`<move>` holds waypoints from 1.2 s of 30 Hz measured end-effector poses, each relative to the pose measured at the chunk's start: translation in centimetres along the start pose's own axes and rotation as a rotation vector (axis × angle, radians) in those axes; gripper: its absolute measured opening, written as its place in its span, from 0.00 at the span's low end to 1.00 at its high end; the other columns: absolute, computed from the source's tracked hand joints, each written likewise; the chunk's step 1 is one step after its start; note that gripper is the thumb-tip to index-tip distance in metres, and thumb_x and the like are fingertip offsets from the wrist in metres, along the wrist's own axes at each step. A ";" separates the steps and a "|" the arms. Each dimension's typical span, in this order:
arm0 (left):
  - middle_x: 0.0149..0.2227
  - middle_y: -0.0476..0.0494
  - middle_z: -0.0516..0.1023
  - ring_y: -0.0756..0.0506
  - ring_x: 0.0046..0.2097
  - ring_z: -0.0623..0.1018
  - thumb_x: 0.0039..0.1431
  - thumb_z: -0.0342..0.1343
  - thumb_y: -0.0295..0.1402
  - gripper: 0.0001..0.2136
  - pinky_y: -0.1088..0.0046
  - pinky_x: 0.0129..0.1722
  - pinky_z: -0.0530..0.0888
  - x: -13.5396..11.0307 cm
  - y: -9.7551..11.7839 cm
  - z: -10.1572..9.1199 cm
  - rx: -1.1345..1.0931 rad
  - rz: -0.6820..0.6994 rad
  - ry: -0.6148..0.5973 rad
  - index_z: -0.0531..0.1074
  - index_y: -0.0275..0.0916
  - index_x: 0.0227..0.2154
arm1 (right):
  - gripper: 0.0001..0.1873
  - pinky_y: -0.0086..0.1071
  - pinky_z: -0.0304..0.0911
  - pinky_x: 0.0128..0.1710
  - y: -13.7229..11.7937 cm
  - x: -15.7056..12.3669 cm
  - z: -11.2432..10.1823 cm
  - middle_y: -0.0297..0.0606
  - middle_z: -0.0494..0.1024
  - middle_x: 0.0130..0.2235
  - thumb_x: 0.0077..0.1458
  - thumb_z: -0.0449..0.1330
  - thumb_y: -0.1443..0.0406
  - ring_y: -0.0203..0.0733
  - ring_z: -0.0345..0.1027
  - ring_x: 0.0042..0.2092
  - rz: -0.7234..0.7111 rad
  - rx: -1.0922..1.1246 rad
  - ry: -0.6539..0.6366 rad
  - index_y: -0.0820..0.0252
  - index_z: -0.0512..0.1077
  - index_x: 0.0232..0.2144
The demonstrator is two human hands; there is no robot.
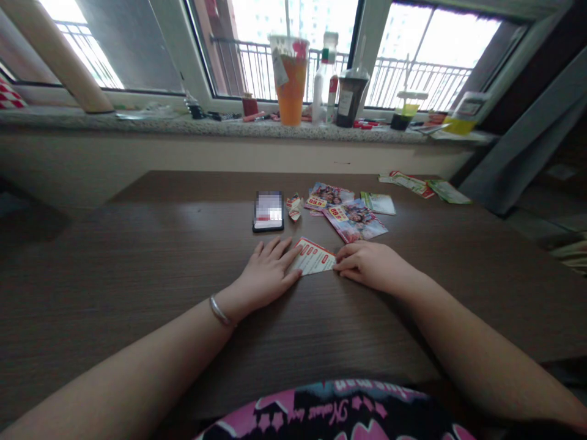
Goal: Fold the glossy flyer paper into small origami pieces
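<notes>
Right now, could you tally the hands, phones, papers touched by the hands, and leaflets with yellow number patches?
Hands: 2, left hand and right hand
Phone: 1
Touched paper: 1
Patched leaflets: 2, front leaflet and back leaflet
Total: 6

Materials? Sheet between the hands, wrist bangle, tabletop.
Sheet: likely paper, matte-looking; thin, flat, printed in red.
Bangle: probably metal, polished; silvery with bright highlights.
Tabletop: wood or wood-look laminate, satin; brown streaky grain, soft sheen. Can't tell which.

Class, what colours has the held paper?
The paper is whitish with red markings, clearest in head view.
</notes>
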State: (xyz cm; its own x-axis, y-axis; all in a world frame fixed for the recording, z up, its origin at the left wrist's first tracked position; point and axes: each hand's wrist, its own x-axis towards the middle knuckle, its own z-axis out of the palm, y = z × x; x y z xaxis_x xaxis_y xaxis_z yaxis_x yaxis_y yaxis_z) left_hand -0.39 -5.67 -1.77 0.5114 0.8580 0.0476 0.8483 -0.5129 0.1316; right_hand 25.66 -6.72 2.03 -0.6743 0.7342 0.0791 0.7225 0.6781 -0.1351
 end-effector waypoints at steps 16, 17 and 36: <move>0.66 0.39 0.58 0.31 0.65 0.57 0.62 0.48 0.49 0.27 0.44 0.62 0.54 0.2 -0.4 -0.1 -0.042 0.018 0.011 0.60 0.46 0.62 | 0.10 0.33 0.64 0.36 3.5 -1.3 -0.6 0.30 0.81 0.38 0.49 0.63 0.68 0.41 0.73 0.38 0.130 0.035 -0.066 0.45 0.81 0.31; 0.65 0.39 0.58 0.31 0.65 0.58 0.62 0.48 0.49 0.27 0.44 0.62 0.54 0.2 -0.4 -0.1 -0.042 0.017 0.014 0.61 0.46 0.61 | 0.10 0.33 0.63 0.35 3.7 -1.4 -0.6 0.30 0.81 0.37 0.48 0.64 0.68 0.41 0.73 0.36 0.151 0.026 -0.073 0.46 0.81 0.30; 0.64 0.40 0.61 0.35 0.64 0.59 0.62 0.48 0.48 0.28 0.51 0.63 0.55 0.3 -0.1 -0.2 -0.011 -0.033 0.069 0.60 0.41 0.62 | 0.18 0.44 0.63 0.54 -2.4 1.6 1.9 0.43 0.73 0.55 0.60 0.55 0.66 0.48 0.65 0.54 -0.187 -0.043 0.050 0.57 0.71 0.52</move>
State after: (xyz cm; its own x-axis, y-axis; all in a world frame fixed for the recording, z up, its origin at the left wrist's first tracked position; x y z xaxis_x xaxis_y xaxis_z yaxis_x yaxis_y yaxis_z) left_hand -0.38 -5.31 -1.52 0.4722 0.8745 0.1108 0.8628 -0.4843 0.1449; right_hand 22.53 -7.24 0.64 -0.7897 0.5952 0.1485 0.5917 0.8029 -0.0715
